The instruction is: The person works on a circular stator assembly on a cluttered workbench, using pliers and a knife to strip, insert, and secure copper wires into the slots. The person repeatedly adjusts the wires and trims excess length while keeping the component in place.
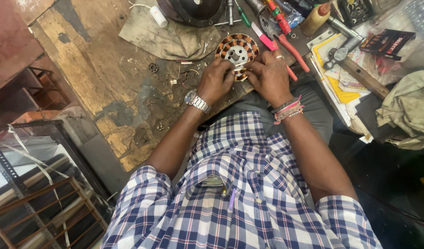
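A round motor stator [238, 49] with copper-coloured windings and a pale metal centre lies on the worn wooden bench [106, 83]. Both hands meet at its near edge. My left hand [215, 79], with a metal watch on the wrist, pinches the winding rim with bent fingers. My right hand [269, 74], wearing a ring and coloured thread bracelets, grips the same edge from the right. What the fingertips hold between them is hidden.
Red-handled pliers [289, 50], screwdrivers [278, 16], a hammer [357, 69] and a tan bottle [316, 17] lie behind and to the right. A grey cloth [170, 37] sits under a dark round housing [193, 9]. Papers [336, 69] and another rag [407, 106] are at right; metal racks [37, 193] at lower left.
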